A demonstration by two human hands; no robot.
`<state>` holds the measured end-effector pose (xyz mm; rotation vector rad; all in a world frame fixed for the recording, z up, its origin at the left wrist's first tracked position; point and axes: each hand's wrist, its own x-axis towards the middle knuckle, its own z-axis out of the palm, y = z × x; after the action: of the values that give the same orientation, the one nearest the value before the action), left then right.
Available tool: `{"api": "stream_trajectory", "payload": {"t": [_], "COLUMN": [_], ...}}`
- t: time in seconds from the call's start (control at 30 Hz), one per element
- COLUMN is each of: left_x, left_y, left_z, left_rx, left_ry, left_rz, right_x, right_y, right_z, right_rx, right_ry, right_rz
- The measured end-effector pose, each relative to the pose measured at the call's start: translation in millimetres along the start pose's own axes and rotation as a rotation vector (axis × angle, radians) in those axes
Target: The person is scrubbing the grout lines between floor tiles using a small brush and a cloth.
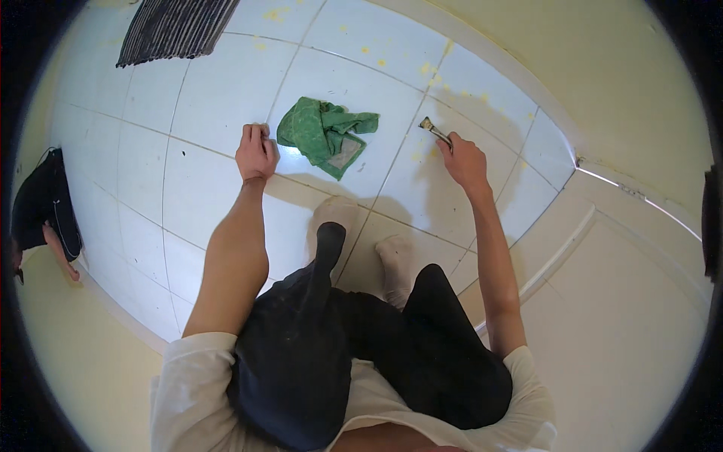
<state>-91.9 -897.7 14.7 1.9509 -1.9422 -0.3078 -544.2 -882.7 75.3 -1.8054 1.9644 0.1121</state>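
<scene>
I crouch over a white tiled floor (218, 90). My right hand (463, 160) grips a small metal scraper (434, 130), its blade end touching a tile beside yellow paint spots (429, 71). My left hand (257, 152) rests on the floor, knuckles curled, fingers pressed to the tile just left of a crumpled green rag (325, 134). Whether anything lies under that hand is hidden. My two socked feet (395, 260) stand on the tiles below the rag.
A dark striped mat (173, 29) lies at the far left. Pale yellow walls border the floor on the right and lower left. Another person in dark clothes (41, 207) is at the left edge. A door threshold (617, 184) runs at right.
</scene>
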Motion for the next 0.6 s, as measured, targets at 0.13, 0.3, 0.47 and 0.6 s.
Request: {"api": "stream_trajectory", "payload": {"t": [0.13,0.3,0.47,0.6], "left_x": [-1.7,-3.9,-0.8,-2.7], "left_y": [-3.2,-5.8,-1.9,-6.3], "left_z": [3.9,-1.8,5.5,0.9], "left_rx": [-0.044,-0.062,-0.04,-0.045], "left_ry": [0.035,-0.001,-0.004,-0.028], "left_rz": [0.001,-0.02,-0.015,-0.038], "right_x": [-4.2,-9.1,4.6,4.5], "right_y": [1.3,-14.6,6.7,3.7], "right_z": [1.4,-36.2,-24.4,-19.4], "right_rx": [0.014,0.17,0.073,0.062], "right_ry": [0.024,0.014,0.027,0.034], "right_rz": [0.036,0.125,0.061,0.121]}}
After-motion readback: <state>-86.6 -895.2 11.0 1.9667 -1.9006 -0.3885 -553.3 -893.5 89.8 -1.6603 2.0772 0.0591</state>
